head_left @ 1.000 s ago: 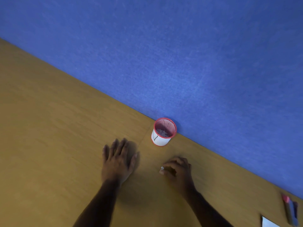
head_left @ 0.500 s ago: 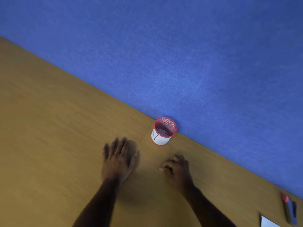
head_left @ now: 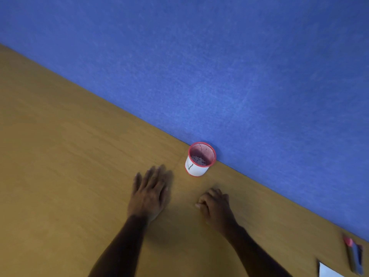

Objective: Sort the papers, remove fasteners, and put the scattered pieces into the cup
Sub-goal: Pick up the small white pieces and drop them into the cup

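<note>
A red mesh cup (head_left: pixel 201 159) with a white paper band stands on the wooden table (head_left: pixel 69 156) against the blue wall, with several small pale pieces in its bottom. My left hand (head_left: pixel 149 193) lies flat, palm down, fingers apart, just left of and below the cup, holding nothing. To the cup's lower right, my right hand (head_left: pixel 214 207) rests on the table with its fingers curled tight. A pale speck shows at the thumb tip; the rest of what it pinches is hidden.
A blue felt wall (head_left: pixel 219 66) runs along the table's far edge. At the bottom right lie a red-and-blue tool (head_left: pixel 354 256) and the corner of a white paper (head_left: pixel 327 270).
My right hand has curled tighter over the small pale piece seen at its fingertips a second ago and drawn slightly back. The left hand and the cup stay put.
</note>
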`<control>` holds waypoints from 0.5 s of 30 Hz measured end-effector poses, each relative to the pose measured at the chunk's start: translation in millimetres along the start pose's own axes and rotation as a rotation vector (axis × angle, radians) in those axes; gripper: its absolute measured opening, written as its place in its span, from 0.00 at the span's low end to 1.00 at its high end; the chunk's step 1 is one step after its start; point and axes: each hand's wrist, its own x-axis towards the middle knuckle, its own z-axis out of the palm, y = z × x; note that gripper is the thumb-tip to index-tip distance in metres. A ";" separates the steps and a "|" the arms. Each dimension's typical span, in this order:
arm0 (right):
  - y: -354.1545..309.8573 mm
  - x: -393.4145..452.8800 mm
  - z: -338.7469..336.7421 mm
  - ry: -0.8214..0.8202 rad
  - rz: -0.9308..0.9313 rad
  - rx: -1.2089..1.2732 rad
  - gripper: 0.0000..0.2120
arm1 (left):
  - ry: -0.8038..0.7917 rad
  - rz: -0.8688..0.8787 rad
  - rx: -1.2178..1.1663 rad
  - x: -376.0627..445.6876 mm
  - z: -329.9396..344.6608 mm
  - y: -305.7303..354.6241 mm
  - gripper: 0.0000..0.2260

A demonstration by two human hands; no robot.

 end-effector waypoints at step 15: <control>-19.3 109.5 -97.4 0.341 0.135 0.313 0.16 | -0.139 -0.099 0.034 6.9 4.0 24.5 0.26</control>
